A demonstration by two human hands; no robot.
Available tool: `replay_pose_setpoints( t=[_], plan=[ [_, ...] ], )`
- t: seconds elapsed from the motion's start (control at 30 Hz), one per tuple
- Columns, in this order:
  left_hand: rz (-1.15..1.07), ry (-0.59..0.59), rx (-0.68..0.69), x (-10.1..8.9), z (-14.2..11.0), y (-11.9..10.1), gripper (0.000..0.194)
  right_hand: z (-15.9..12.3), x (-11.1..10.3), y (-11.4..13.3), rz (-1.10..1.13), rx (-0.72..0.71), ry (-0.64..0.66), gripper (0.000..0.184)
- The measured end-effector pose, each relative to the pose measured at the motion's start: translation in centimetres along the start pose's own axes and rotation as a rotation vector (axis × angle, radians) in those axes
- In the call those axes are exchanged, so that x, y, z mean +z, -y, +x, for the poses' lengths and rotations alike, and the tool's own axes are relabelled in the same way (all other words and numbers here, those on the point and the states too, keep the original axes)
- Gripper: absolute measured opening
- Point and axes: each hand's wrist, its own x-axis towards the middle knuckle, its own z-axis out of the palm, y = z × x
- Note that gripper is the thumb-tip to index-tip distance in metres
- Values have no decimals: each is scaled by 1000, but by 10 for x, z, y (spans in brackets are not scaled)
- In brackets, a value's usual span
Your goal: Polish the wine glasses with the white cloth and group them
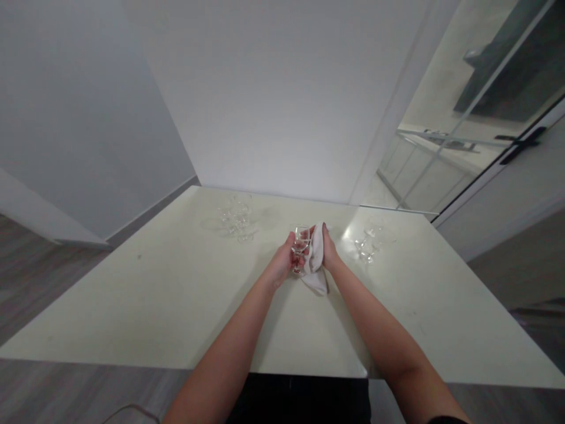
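Observation:
Over the middle of the table, my left hand is closed around a clear stemmed glass, which stands roughly upright in its grip. My right hand is wrapped round a white cloth just to the right of the glass. The cloth lies against the glass's right side, and a loose end hangs down below the hands. Some of my fingers show through the glass; others are hidden behind the cloth.
Several clear glasses stand in a group at the back left of the white table. More clear glasses are at the right. A wall rises behind the table, with a glass-paned door at the right.

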Motion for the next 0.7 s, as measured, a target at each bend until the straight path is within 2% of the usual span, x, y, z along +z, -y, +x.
replay_pose_setpoints(
  t=[0.1, 0.2, 0.33, 0.43, 0.6, 0.7],
  plan=[
    [-108, 12, 112, 1, -3, -4, 66, -1, -2, 4, 83, 62, 41, 76],
    [-224, 38, 194, 1, -6, -9, 69, 0, -5, 7, 80, 123, 16, 84],
    [-202, 114, 233, 3, -7, -9, 71, 2, -9, 11, 134, 147, 53, 84],
    [-132, 102, 271, 2, -3, -4, 68, 4, -10, 11, 174, 99, 67, 65],
    [5, -64, 367, -6, 6, 3, 66, 5, -9, 7, 153, 92, 11, 16],
    [12, -111, 390, -8, 8, 2, 66, 3, -6, 0, -11, -24, 36, 15]
  ],
)
